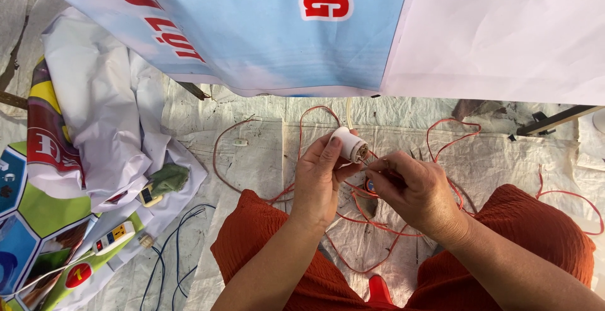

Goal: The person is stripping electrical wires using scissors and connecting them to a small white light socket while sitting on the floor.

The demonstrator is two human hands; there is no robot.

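My left hand grips a white cylindrical lamp socket, its open end turned toward my right hand. My right hand pinches a thin red wire right at the socket's open end; the wire tip is hidden by my fingers. More red wire loops over the white woven sheet on the ground in front of my knees, which are covered in orange cloth.
A blue and white printed banner hangs over the far side. At the left lie crumpled white plastic, a green rag, a white power strip, blue wires and a colourful printed sheet.
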